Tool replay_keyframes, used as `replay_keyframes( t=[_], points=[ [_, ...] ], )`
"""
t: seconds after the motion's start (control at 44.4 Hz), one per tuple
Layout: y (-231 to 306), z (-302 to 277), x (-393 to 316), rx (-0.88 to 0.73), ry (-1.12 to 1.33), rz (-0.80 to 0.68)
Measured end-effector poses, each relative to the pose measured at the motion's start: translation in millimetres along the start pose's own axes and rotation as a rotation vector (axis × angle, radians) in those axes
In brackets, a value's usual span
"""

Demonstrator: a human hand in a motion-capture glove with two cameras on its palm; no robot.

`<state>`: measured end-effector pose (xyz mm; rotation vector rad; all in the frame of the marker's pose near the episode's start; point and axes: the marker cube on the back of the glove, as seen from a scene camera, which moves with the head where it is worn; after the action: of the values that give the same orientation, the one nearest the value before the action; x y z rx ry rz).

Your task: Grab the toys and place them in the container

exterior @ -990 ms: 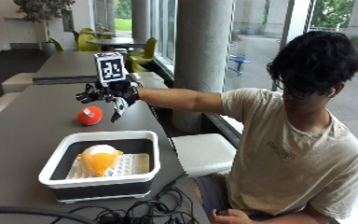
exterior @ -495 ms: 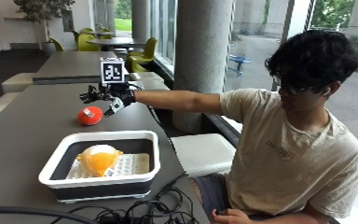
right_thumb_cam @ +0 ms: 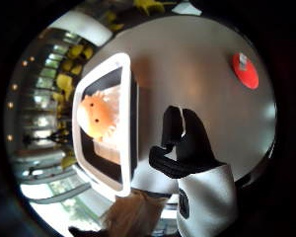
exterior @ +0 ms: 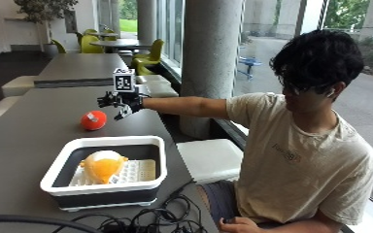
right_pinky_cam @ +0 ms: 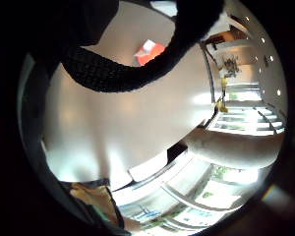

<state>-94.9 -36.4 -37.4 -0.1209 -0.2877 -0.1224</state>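
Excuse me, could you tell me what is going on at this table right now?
A seated person is clearing toys into a white container on the grey table. An orange plush toy already lies inside it. The gloved right hand, fingers spread and holding nothing, is stretched out above the table close to a red ball, which sits on the tabletop beyond the container and has not been picked up.

A grey table (exterior: 25, 141) carries black cables (exterior: 154, 218) at its near edge; behind stand a column (exterior: 212, 58) and yellow chairs (exterior: 149, 51).
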Motion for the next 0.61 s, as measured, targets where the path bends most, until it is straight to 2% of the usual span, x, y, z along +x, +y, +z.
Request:
replay_keyframes(
  t=[0.18, 0.27, 0.36, 0.495, 0.608],
  points=[
    [10.0, 7.8, 54.4, 0.047, 0.087, 0.073],
    [15.7, 9.5, 87.5, 0.045, 0.262, 0.143],
    [17.9, 17.8, 105.9, 0.035, 0.247, 0.160],
    [16.0, 17.3, 34.1, 0.036, 0.261, 0.097],
    [17.0, 21.0, 26.5, 0.026, 0.248, 0.109]
  ],
)
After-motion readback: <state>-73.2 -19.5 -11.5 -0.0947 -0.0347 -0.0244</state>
